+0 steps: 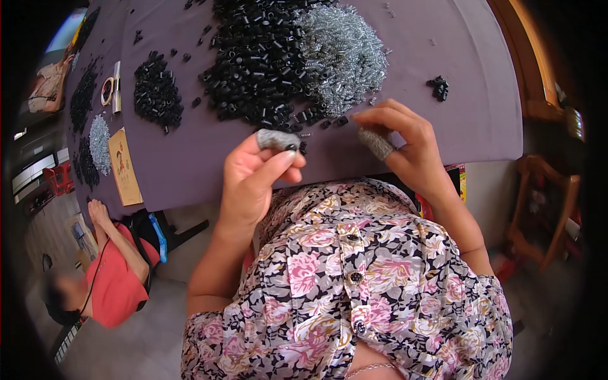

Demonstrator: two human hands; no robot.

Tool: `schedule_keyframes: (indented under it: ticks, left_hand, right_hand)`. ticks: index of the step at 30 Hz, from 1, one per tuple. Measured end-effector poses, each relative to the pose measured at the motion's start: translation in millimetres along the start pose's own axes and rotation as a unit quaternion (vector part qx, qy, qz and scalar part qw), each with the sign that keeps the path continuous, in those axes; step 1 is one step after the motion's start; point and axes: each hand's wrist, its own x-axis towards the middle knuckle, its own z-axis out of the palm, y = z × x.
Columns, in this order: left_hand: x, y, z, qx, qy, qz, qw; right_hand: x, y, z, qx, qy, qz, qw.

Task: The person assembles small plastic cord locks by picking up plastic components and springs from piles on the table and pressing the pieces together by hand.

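Left hand (252, 176): pinching black plastic piece (292, 147) | right hand (410, 144): fingers parted, near spring pile (342, 54) | light, steady pinch advised

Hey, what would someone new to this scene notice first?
Probably the big heap of black pieces on the table, top centre, with silvery springs piled against its right side. Then the grey finger cover on the left hand, just in front of that heap.

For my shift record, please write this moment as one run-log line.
Left hand: pinching small black part | Right hand: curled near spring pile, contents unclear | Black-part pile: on purple tablecloth
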Motion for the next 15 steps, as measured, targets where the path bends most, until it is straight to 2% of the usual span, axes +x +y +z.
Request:
schedule_keyframes:
  ticks: [1,4,7,8,15]
  left_hand:
    - [-6,-1,-3,0.016,0.002,-0.014,1.0]
    - [-23,-5,-5,0.052,-0.003,-0.061,0.997]
    - [-24,-18,-4,0.029,0.017,-0.068,0.997]
    - [-20,-20,-5,0.033,0.016,-0.058,0.998]
    - [16,-26,3,0.032,-0.032,0.003,0.999]
  right_hand:
    - [1,1,-1,-0.046,0.006,0.012,0.999]
    - [1,10,13,-0.078,-0.039,-0.062,0.994]
    - [9,9,24,-0.183,-0.029,-0.128,0.974]
    - [14,9,30,-0.21,0.003,-0.159,0.965]
    - [32,7,42,-0.313,-0.025,-0.179,0.932]
